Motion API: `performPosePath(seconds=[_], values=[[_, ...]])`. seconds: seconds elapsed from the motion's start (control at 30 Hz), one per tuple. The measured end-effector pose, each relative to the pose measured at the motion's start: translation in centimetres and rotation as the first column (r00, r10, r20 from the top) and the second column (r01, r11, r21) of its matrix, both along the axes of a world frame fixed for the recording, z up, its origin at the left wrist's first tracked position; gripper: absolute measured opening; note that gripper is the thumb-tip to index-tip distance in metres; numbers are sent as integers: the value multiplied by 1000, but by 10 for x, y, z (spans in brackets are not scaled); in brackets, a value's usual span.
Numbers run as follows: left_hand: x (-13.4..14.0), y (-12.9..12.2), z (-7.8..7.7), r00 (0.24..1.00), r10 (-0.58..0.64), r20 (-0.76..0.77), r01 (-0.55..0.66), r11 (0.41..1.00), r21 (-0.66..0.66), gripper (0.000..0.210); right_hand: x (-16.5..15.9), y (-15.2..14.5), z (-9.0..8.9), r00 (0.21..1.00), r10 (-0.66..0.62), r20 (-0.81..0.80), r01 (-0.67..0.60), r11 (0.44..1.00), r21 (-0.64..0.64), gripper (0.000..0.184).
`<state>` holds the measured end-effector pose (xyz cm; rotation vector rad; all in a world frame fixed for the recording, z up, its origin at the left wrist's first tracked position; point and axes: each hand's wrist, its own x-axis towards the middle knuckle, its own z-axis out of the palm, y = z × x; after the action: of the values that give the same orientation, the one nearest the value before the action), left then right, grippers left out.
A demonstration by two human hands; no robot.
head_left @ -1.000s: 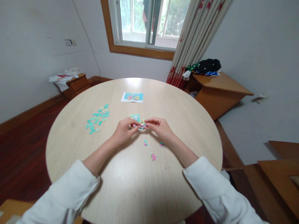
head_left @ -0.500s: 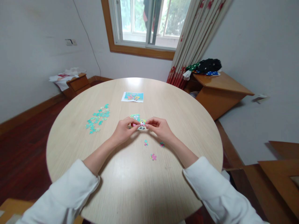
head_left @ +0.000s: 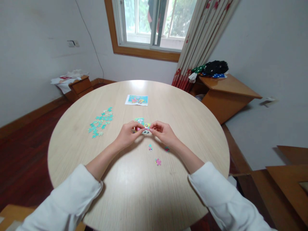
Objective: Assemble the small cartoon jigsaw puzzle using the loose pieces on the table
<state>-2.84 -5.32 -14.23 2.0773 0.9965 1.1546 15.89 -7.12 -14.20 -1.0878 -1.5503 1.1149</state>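
Observation:
Near the middle of the table, a small joined patch of jigsaw puzzle point(head_left: 140, 120) with a cartoon picture shows between my hands. My left hand point(head_left: 128, 133) pinches its left side, thumb and forefinger meeting at a puzzle piece point(head_left: 146, 127) with pink on it. From the right, my right hand point(head_left: 165, 132) pinches the other edge of that piece. Fingertips hide part of the patch. Closer to me lie three loose pieces: a teal and pink one point(head_left: 150, 147), a small dark pink one point(head_left: 166, 149) by my right wrist, and a pink one point(head_left: 158, 162).
A spread of teal puzzle pieces point(head_left: 100, 122) lies on the left of the round wooden table point(head_left: 134, 195). Behind the patch rests a printed picture sheet point(head_left: 137, 100). Past the table's right edge stands a wooden cabinet point(head_left: 228, 93) with clothes point(head_left: 214, 68) on it.
My fingers have shifted very slightly at the pink piece, which now looks lower and flatter against the patch. Everything else stays where it was.

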Motion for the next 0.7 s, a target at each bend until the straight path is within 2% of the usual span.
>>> performPosePath(seconds=[0.4, 0.7], values=[[0, 1, -2, 1000, -7, -1, 7, 1000, 12, 12, -1, 0, -7, 991, 3, 136, -15, 996, 91, 8], [0, -1, 3, 1000, -5, -9, 5, 1000, 5, 11, 0, -1, -7, 986, 6, 165, -26, 993, 117, 8]])
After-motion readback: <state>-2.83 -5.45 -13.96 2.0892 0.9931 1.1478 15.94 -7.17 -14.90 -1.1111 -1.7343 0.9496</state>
